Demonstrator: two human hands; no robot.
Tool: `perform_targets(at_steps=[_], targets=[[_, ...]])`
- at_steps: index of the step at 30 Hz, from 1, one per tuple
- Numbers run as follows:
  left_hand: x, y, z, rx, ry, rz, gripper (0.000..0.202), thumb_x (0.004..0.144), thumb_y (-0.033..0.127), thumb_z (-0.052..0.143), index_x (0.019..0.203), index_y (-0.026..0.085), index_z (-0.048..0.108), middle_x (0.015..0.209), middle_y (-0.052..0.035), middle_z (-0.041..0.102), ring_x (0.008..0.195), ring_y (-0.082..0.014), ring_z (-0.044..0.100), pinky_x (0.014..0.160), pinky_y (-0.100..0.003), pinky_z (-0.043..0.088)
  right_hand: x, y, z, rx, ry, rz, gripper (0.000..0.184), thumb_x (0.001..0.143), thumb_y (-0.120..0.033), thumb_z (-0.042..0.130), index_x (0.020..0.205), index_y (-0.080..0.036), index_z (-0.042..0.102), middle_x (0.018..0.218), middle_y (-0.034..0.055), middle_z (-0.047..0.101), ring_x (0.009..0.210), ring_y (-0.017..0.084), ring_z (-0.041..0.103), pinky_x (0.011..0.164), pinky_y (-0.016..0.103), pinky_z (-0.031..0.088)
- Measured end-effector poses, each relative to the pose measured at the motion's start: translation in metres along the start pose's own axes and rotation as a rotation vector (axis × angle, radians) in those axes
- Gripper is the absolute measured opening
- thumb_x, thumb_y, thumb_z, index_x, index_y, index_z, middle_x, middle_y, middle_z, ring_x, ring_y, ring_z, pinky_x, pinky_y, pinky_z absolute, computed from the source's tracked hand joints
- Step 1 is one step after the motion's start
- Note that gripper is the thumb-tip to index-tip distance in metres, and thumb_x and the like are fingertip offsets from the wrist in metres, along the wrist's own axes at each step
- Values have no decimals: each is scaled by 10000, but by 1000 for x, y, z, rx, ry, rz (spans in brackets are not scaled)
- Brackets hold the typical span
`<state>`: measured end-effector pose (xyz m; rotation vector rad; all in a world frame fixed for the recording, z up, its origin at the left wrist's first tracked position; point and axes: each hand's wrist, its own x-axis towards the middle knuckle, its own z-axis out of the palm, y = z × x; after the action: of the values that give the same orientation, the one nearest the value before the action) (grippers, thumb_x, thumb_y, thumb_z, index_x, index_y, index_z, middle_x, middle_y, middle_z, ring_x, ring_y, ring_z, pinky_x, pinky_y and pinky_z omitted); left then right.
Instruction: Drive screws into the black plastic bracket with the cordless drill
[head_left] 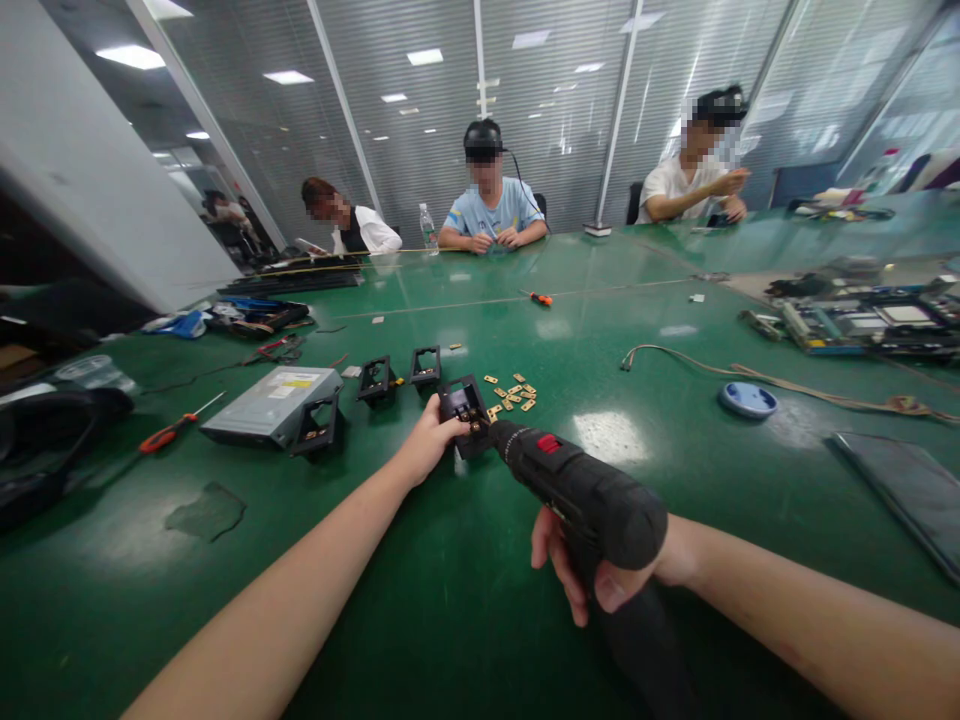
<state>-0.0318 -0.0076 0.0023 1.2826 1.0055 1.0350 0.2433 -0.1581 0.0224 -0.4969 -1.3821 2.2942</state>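
My left hand (427, 445) is closed on the edge of a black plastic frame (466, 400) with brass-coloured parts inside, held over the green table. In my right hand (592, 570) is a black cordless drill (577, 480) with a red switch on top. The drill's chuck points left, and its tip is close to the frame; whether they touch I cannot tell. Just beyond lie several small brass plates (514, 392), loosely heaped. Similar black frames stand to the left: one at the back (425, 367), another beside it (375, 380), and a nearer one (319, 425).
A silver disc drive (274, 400) and an orange-handled screwdriver (176, 425) lie at left. Another screwdriver (540, 298) is farther back. On the right are a blue round lid (748, 399), a cable (697, 362), circuit boards (885, 315) and a phone-like slab (900, 490). Three people sit across the table.
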Motion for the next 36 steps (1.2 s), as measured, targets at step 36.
perform_targets(at_steps=[36], targets=[[2,-3,3,41,39,39,562,652,237,776,1179,234,582,1113,-28,711,1100,-261,665,1088,-482,502,-2,3,-2,-25,20,-9,668,588,-206,1004,1189,-130,722,852,32,785,739,211,790,685,286,606]])
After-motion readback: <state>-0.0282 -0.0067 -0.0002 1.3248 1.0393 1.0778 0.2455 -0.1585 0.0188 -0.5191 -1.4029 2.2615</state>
